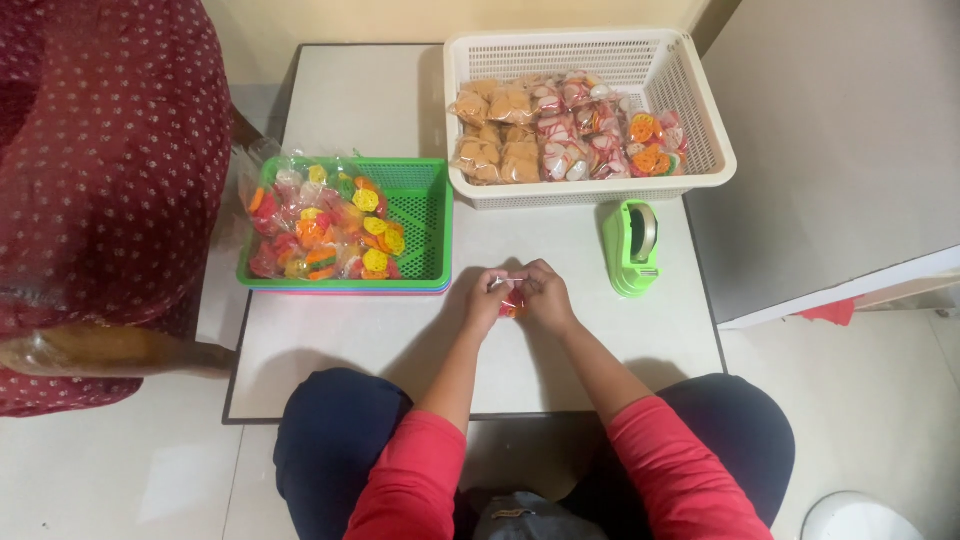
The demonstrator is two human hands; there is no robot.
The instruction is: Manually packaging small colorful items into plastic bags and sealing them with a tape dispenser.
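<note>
Both hands meet near the front edge of the tabletop (370, 330), a little right of its middle. The left hand (487, 297) and the right hand (545, 295) are closed together on a small clear packet (513, 301) of red and orange snacks, fingertips pinching its upper end, apparently so the mouth stays gathered while the filled part hangs between the palms. Just right of the hands, toward the right edge, stands a green tape dispenser (631, 247), within easy reach of the right hand. Along the back edge on the right sits a white basket (700, 110) holding rows of small filled packets, tan ones to the left and pink, white and orange ones to the right, laid flat side by side. At the left edge lies a green tray (425, 215) stacked on other coloured trays, carrying a large clear bag (320, 220) of mixed coloured snack pieces. Another person in a dark red dotted garment (110, 150) sits beside the left edge.
</note>
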